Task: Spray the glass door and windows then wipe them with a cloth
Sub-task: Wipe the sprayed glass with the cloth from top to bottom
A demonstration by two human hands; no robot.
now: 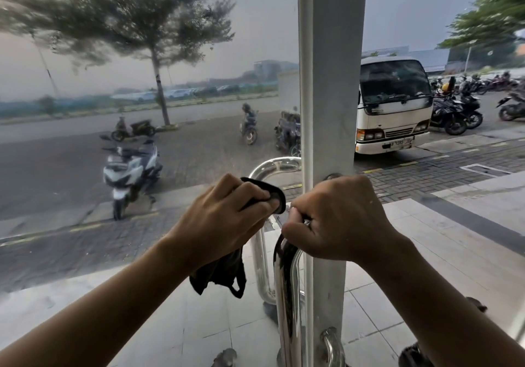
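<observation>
A glass door (176,128) fills the left of the view, hazy and smeared, with a white frame post (332,82) down the middle. My left hand (224,216) is closed on a black cloth (224,273) and presses it against the glass beside the post; the cloth's loose end hangs below my wrist. My right hand (338,219) grips the top of the shiny steel door handle (287,295) in front of the post. A second steel handle (270,168) shows on the other side of the glass. No spray bottle is in view.
Right of the post is another glass pane (443,111). Outside stand a white truck (392,105), a white scooter (130,168), several motorbikes, a tree and a tiled walkway (426,253). Dark footwear shows at the bottom edge.
</observation>
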